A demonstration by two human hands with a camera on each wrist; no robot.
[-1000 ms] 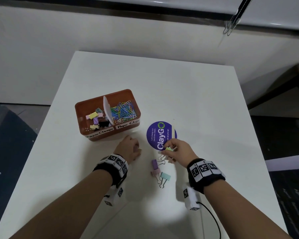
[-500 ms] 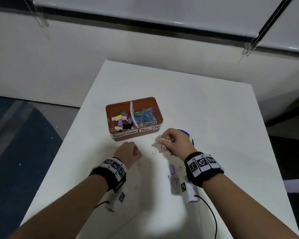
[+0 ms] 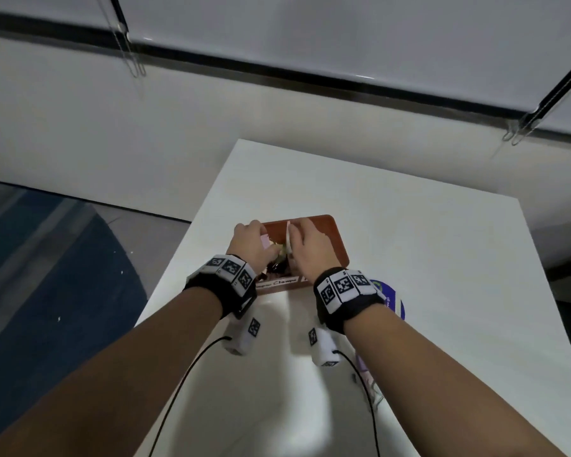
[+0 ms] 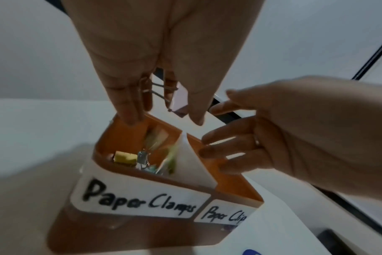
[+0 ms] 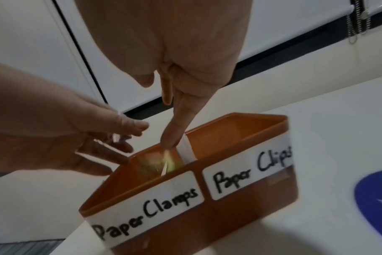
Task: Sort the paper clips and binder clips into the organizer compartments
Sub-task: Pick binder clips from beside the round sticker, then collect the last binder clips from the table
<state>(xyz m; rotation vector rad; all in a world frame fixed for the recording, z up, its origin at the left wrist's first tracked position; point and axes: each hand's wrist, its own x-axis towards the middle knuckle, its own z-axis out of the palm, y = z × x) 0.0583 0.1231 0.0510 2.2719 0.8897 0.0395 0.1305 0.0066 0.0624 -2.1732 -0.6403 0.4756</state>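
Observation:
An orange organizer (image 3: 330,232) stands on the white table, split by a white divider (image 4: 192,162) and labelled "Paper Clamps" and "Paper Clips". Both hands hover over the "Paper Clamps" side. My left hand (image 3: 251,240) (image 4: 164,110) loosely pinches a pink binder clip (image 4: 181,100) between thumb and fingers. My right hand (image 3: 305,242) (image 5: 166,110) has straight fingers, with its index fingertip by the divider. A blurred green binder clip (image 5: 168,163) is falling into the compartment below it. Other binder clips (image 4: 124,157) lie inside. The "Paper Clips" side is hidden under my right hand.
A round purple sticker (image 3: 388,298) lies on the table (image 3: 409,258) just right of the organizer. A purple binder clip (image 3: 363,364) lies by my right forearm. The table's left edge runs close to the organizer, with the floor beyond it.
Both hands rose from the table and moved forward over the organizer. The green binder clip that the right hand pinched has left its fingers. The left hand's fingers have straightened.

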